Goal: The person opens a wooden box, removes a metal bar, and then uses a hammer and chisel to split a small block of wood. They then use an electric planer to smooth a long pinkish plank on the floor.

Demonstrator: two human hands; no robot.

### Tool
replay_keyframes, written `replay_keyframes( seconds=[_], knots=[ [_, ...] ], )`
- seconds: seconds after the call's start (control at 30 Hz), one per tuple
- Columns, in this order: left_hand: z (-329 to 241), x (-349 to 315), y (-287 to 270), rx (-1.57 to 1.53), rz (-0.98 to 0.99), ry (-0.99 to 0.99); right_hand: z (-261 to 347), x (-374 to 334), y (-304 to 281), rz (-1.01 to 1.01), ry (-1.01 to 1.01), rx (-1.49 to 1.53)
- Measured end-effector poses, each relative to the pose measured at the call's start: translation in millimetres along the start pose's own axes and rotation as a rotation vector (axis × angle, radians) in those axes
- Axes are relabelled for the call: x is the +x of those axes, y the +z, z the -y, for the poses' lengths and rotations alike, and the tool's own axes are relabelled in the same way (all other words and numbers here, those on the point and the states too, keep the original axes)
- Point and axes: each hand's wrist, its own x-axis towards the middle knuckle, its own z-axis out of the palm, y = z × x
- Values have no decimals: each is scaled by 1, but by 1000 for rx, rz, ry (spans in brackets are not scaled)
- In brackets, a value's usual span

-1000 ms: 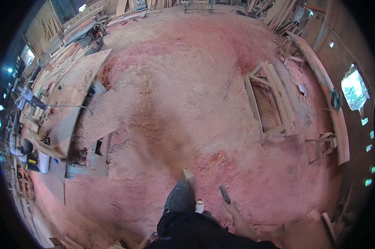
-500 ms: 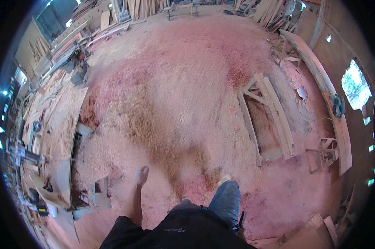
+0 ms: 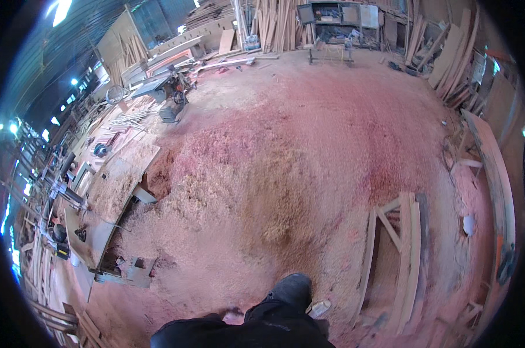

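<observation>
I am mid-stride on a workshop floor point(image 3: 309, 145) deep in pink and tan sawdust, my dark shoe point(image 3: 291, 288) forward and my dark trouser leg point(image 3: 256, 325) filling the lower edge of the view. Neither of my hands shows, so I cannot tell whether they are open, closed or carrying anything. My forearms are out of view too, so their pose is unknown to me.

The thing nearest me is a small pale wood offcut point(image 3: 319, 307), lying on the sawdust just beside the right of my shoe, apart from it. Beyond it to the right a wooden frame point(image 3: 399, 255) with a diagonal brace lies flat on the floor, close to my line of travel.

To walk this stretch well, I judge that I should plant each foot flat – loose shavings can slide, and may hide scraps – and pass left of the offcut and the frame's rails rather than step on them. The heaped shavings point(image 3: 256, 191) ahead look thickest in the middle of the floor.

To my left stands a sawdust-covered machine table point(image 3: 114, 185), well apart from me; farther off are a table saw point(image 3: 163, 95) and stacked planks point(image 3: 277, 23) against the back wall.
</observation>
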Motion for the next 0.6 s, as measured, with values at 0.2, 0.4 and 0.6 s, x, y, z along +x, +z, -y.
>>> replay_keyframes(
  seconds=[0.2, 0.4, 0.6],
  knots=[
    [-91, 89, -45, -46, 104, 6, 166, 139, -82, -111, -156, -2],
    [-221, 302, -176, -7, 36, 335, 284, 232, -75, -73, -65, -43],
    [-412, 406, -393, 232, -338, 388, 254, 249, 9, 99, 74, 8]
  ],
)
